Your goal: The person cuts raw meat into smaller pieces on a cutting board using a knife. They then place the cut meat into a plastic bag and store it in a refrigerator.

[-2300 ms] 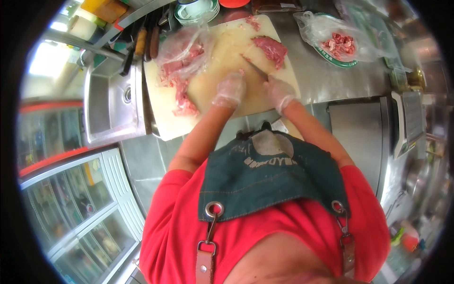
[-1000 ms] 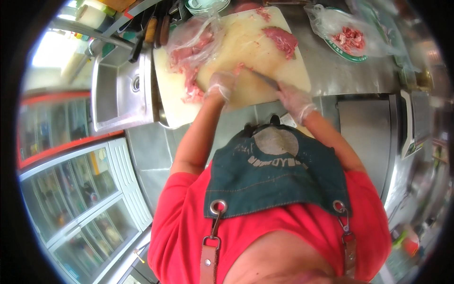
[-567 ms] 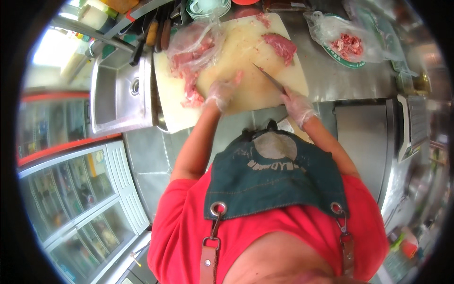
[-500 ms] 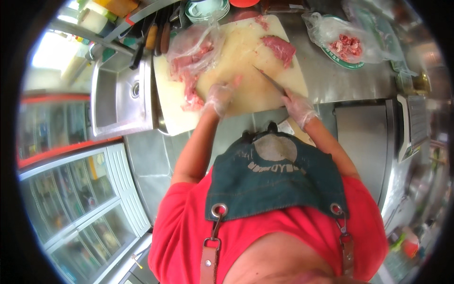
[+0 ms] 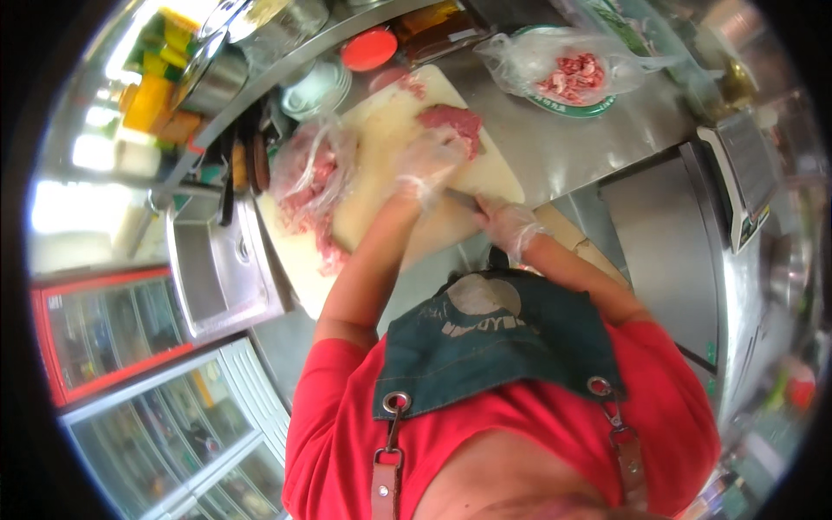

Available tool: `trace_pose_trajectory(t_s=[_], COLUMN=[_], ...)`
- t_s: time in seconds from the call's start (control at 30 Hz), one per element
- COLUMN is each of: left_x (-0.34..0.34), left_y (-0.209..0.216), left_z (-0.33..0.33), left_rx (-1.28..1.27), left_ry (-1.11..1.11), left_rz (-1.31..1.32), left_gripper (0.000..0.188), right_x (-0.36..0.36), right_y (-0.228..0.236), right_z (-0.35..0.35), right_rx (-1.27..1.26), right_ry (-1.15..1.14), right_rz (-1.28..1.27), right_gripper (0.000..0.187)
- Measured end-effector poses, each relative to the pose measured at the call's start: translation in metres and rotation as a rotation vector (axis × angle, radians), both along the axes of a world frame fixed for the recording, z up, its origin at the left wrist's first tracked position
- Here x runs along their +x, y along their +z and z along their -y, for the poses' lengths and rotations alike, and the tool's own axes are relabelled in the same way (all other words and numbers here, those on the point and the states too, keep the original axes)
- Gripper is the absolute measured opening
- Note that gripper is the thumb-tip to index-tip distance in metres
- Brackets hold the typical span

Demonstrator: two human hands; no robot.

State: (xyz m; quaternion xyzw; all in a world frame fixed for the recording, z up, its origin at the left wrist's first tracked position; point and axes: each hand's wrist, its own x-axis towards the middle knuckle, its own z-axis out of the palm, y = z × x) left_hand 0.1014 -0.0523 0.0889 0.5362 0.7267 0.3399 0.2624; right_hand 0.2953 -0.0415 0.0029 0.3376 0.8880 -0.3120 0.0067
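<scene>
Red meat is lying far-R on cutting bd; L hand is overlapping it, fingers' state unclear; R hand, fingers curled, is gripping knife nr front edge.

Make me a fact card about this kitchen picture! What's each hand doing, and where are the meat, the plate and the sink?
Left hand: clear-gloved, blurred, reaching over the red meat slab; touching or not, I can't tell
Right hand: clear-gloved, grip closed on a knife
Cutting board: cream, under the slab
Bagged meat: on the board's left side
Plate: green-rimmed, right of the board, with small meat pieces
Sink: metal, left of the board
</scene>
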Motion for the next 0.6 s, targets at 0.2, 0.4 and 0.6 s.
trace_pose_trajectory(t_s=[0.2, 0.4, 0.6], left_x=[0.073, 0.088, 0.071], left_y=[0.004, -0.006, -0.008], left_z=[-0.128, -0.216, -0.183], left_rx=[-0.011, -0.331, -0.451], left_ry=[-0.11, -0.054, -0.102], left_rz=[0.177, -0.34, -0.441], left_gripper=[0.03, 0.048, 0.051], right_x=[0.006, 0.005, 0.007], right_y=[0.008, 0.001, 0.011], right_z=[-0.006, -0.009, -0.015], right_rx=[-0.102, -0.108, -0.179], right_ry=[0.001, 0.008, 0.052], right_rz=[-0.065, -0.099, -0.095], right_gripper=[0.041, 0.037, 0.039])
